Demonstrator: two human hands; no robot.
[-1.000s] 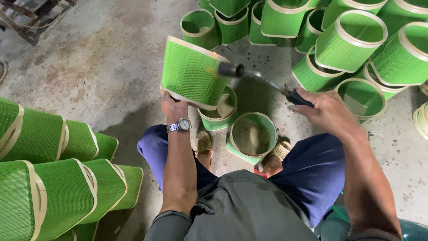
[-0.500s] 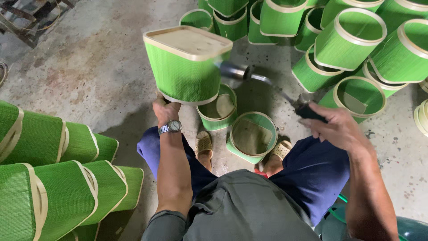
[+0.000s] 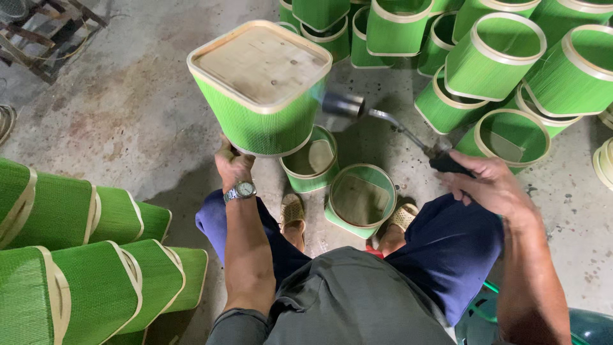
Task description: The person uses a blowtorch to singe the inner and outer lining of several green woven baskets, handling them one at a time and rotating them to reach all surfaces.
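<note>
Left hand (image 3: 233, 167) gripping the lower rim of a green woven basket (image 3: 262, 96), fingers closed on it from beneath, wristwatch (image 3: 241, 190) on the wrist. Basket held up above the knees, turned bottom-up and tilted toward the camera — pale wooden base panel facing upward, ringed by a light wooden band. Right hand (image 3: 488, 185) wrapped tight around the dark handle of a gas torch (image 3: 389, 124); thin metal neck running left and far from the grip to a dark cylindrical nozzle just beside the basket's right wall. Contact between nozzle and weave not discernible.

Below the raised basket, on the concrete floor (image 3: 128, 96) between the sandalled feet: two open green baskets standing upright, one smaller (image 3: 311, 160) at left, one larger (image 3: 361, 199) at right, nearly touching. Far right: a crowded heap of similar green baskets (image 3: 498, 57) with pale rims, lying tilted at various angles. Near left: rows of nested green baskets (image 3: 96, 268) lying on their sides. Far left corner: part of a dark metal frame (image 3: 45, 32). Dark blue trousers and grey shirt in the near foreground.
</note>
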